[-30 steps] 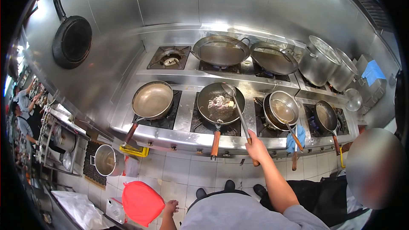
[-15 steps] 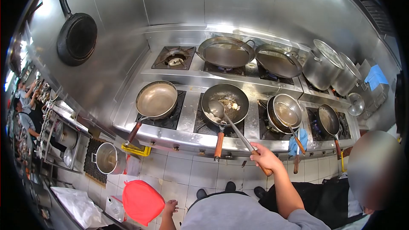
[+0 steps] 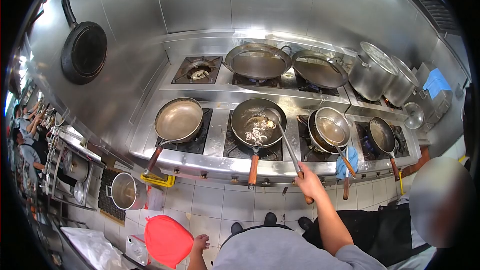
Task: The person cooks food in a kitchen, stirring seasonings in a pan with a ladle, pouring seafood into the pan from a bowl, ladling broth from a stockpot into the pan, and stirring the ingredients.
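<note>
My right hand is closed around the wooden grip of a long-handled ladle. The ladle's bowl rests inside a dark frying pan against its right side. Pale strips of food lie in the pan's middle, a few pieces near the ladle. The pan sits on a front burner, its wooden handle pointing towards me. My left hand hangs low beside a red plastic-looking cover, fingers loosely bent, with no held thing visible.
A steel-toned pan stands left on the stove. To the right are a stacked pan and strainer, a blue cloth and a small pan. Large pans and tall pots line the back. A co-worker stands close on my right.
My right hand has moved the ladle from the pan's left-centre to its upper right side. More of the food strips show in the middle. My left hand stays low.
</note>
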Demonstrator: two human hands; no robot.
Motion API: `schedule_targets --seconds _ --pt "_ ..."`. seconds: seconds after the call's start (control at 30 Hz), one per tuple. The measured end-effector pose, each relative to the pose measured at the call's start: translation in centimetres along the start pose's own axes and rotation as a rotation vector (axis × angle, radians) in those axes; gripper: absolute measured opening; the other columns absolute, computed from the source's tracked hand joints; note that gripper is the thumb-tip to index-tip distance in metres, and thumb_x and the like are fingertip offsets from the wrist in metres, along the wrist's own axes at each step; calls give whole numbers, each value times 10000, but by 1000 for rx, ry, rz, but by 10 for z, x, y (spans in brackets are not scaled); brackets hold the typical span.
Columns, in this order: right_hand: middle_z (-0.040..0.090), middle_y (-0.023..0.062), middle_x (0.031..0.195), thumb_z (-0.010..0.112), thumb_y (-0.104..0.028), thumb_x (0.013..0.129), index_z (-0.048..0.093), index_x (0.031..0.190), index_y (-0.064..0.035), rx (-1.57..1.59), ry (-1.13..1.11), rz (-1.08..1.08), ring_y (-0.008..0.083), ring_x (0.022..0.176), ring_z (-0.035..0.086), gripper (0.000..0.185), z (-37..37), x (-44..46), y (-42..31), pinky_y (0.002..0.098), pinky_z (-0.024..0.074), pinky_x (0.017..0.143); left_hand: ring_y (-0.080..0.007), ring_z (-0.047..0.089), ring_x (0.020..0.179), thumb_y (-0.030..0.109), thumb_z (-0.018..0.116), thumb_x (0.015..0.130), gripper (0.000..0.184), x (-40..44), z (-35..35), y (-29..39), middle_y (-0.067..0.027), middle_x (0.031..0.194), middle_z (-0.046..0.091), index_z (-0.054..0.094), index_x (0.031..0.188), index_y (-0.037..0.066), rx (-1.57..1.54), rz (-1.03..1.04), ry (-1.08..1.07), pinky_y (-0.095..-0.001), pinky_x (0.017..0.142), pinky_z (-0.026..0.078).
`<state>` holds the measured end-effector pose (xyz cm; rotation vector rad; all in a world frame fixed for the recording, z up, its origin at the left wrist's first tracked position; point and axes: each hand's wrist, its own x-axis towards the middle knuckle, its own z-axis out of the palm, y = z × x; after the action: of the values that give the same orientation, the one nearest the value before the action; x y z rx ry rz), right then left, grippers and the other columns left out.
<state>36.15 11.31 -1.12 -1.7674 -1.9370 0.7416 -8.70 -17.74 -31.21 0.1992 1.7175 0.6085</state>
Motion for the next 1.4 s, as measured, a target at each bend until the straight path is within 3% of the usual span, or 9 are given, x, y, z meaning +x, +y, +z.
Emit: schedule_targets --seconds 0.2,0.43,0.5,0.63,0.9,1.13,1.2,1.33,1.4 --pt "563 60 773 621 -31 847 329 1451 -80 738 -277 265 114 526 509 673 -7 -16 -13 280 431 466 -206 634 735 219 625 886 402 0 3 -16 -62 1000 639 527 1243 62 6 -29 -14 -344 587 533" --pt "576 73 788 615 -30 837 332 1443 -83 451 -123 205 137 545 532 671 10 -2 2 298 444 486 -215 638 745 216 630 879 400 1 4 -19 -60 993 641 530 1233 60 -7 -20 -4 -354 591 537" --pt "654 191 954 637 -127 816 379 1419 -78 295 -89 206 285 772 653 658 19 10 22 364 516 724 -215 639 746 215 633 876 399 0 5 -19 -60 993 642 531 1230 61 -15 -17 -3 -356 590 538" --pt "647 231 1037 644 -153 806 393 1407 -68 233 -19 142 343 905 647 656 24 18 14 373 496 820 -214 635 729 227 620 896 358 0 7 -20 -68 1001 632 533 1209 76 3 -23 -10 -361 578 540" --pt "576 57 812 597 -63 870 329 1448 -65 553 -396 222 106 545 514 637 -21 -17 -35 278 445 483 -210 647 738 215 630 885 377 -4 6 -22 -59 970 646 541 1221 69 -17 -10 11 -347 573 538" --pt "570 42 795 605 -69 865 338 1446 -81 869 -476 353 81 538 497 639 -27 -22 -20 257 438 454 -197 645 732 232 633 888 400 -1 2 -23 -60 984 644 537 1231 50 22 -32 -4 -335 560 538" --pt "634 121 869 619 -113 851 343 1438 -80 597 -396 291 205 636 614 650 -20 -16 -18 335 504 556 -192 644 725 232 633 888 405 2 2 -20 -59 983 645 535 1234 47 28 -36 -7 -330 553 538" --pt "648 159 905 617 -93 839 362 1421 -65 -24 -17 -87 197 637 617 636 -5 -13 -4 333 519 575 -187 639 711 235 638 890 406 -2 2 -5 -62 981 645 536 1236 49 1 5 4 -320 538 535" --pt "612 290 1104 620 -170 818 343 1426 -60 26 -106 189 445 1086 565 677 -22 -20 -31 430 443 926 -190 638 710 238 638 892 404 -1 1 -1 -65 982 644 536 1234 50 -3 16 15 -320 537 534"
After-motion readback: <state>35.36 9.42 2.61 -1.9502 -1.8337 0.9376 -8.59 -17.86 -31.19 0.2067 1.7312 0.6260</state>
